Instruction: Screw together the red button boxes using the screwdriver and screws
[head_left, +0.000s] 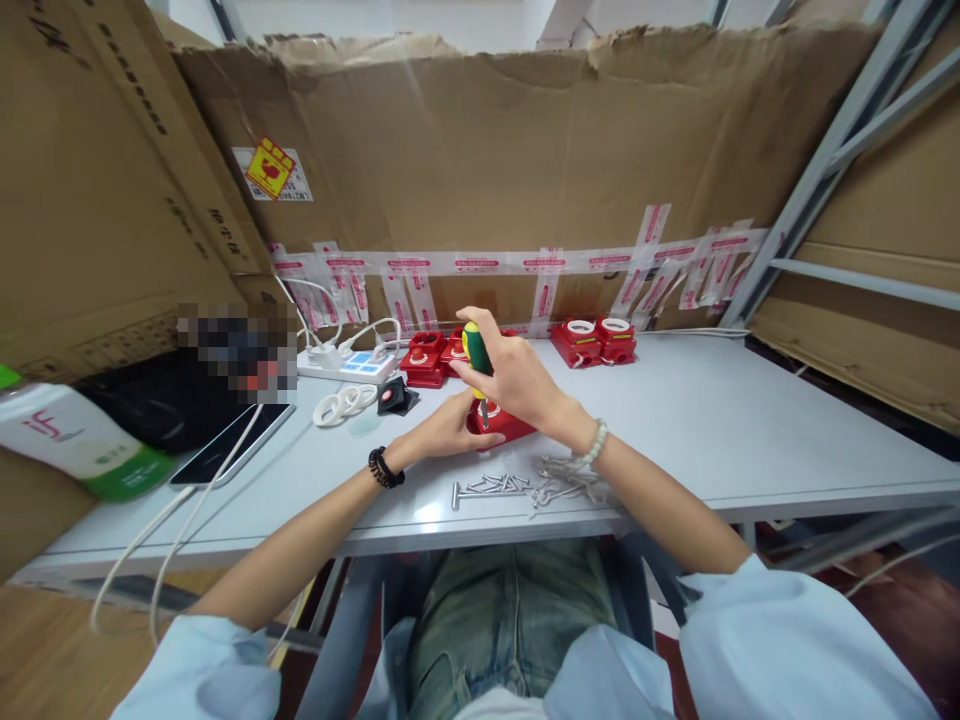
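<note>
R hand [521, 375] grips 1 scrdrvr [476, 348] | L hand [446, 428] holds 1 red hsg [510, 430] | 2 ringed hsgs [576, 351]

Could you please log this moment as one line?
right grip: holds screwdriver, tip down at red box | left grip: holds red box | nearby: screws, power strip

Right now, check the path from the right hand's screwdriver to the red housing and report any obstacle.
Nothing visible blocks it: the right hand holds the screwdriver with its shaft pointing down at the red housing. The left hand holds the housing, thumb close to the tip. Loose screws lie nearer the person, off that path.
</note>
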